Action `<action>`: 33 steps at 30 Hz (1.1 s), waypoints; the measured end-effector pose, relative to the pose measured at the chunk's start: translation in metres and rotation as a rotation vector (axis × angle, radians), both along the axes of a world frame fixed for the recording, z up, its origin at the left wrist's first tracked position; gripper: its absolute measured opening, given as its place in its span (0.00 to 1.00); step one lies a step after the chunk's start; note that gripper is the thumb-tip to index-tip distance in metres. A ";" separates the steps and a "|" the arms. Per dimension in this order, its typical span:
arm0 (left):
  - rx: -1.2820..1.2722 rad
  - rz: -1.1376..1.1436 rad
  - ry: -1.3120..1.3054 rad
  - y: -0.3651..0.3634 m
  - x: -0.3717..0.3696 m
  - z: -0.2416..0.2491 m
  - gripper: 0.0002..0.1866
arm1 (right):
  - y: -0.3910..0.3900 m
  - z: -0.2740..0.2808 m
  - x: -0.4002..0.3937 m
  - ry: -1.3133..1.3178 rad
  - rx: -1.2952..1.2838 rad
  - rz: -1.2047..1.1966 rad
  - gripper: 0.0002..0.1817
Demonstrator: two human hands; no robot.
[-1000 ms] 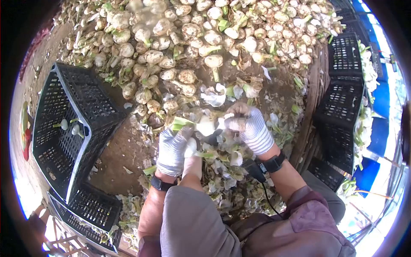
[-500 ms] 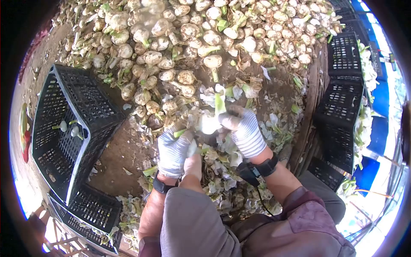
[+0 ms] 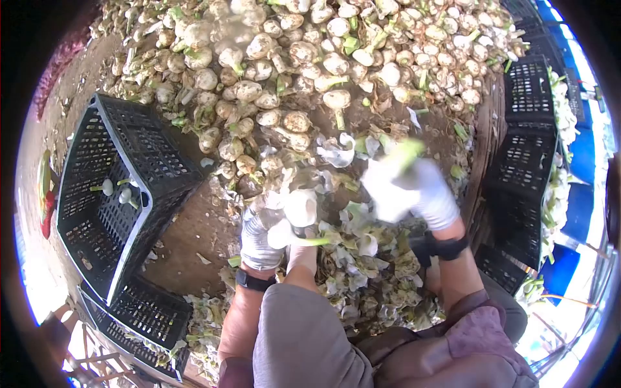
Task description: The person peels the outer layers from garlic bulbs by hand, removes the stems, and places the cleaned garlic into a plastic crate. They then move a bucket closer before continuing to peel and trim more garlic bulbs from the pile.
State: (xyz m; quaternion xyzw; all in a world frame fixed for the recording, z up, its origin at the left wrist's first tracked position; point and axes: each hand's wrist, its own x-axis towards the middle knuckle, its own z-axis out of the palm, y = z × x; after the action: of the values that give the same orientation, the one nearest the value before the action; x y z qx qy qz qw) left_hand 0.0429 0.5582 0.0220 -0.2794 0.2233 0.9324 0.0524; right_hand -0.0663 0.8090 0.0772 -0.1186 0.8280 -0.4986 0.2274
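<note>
A peeled white onion (image 3: 281, 234) with a green stalk lies against my left hand (image 3: 259, 240), which wears a striped glove and has its fingers closed. Another white, rounded bulb (image 3: 300, 207) shows at those fingertips. My right hand (image 3: 432, 194), gloved and smeared by motion, is out to the right above the litter of skins. With it goes a blurred white onion (image 3: 388, 191), its green stalk (image 3: 406, 154) pointing up; the fingers around it are hard to make out. Loose skins (image 3: 362, 258) cover the ground below and between both hands.
A large heap of dirt-covered onions (image 3: 304, 58) spreads across the far ground. On the left a black crate (image 3: 155, 149) lies tipped, a few onions inside, with another crate (image 3: 152, 310) nearer. More black crates (image 3: 524, 161) line the right side. My bare foot (image 3: 301, 262) is beside my left hand.
My right hand has swung right, away from the left, taking a white onion with a green stalk along. My left hand stays low by the foot, its onions now more exposed. The view has shifted slightly.
</note>
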 end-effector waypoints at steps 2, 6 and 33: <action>0.087 -0.027 0.007 -0.003 0.002 -0.004 0.14 | -0.020 -0.007 -0.002 0.591 0.441 0.242 0.22; 0.343 -0.082 -0.030 0.001 0.003 -0.014 0.19 | -0.058 -0.003 0.012 -0.126 -0.418 0.040 0.21; -1.903 0.274 0.102 -0.103 -0.006 0.086 0.24 | -0.170 -0.116 0.029 0.213 0.499 0.691 0.19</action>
State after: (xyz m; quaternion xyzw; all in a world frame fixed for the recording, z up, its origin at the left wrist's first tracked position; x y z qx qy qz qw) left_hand 0.0367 0.4547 0.1082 -0.1876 0.8536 0.3699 -0.3152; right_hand -0.0373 0.6394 -0.0387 -0.3810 0.8535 -0.1629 0.3159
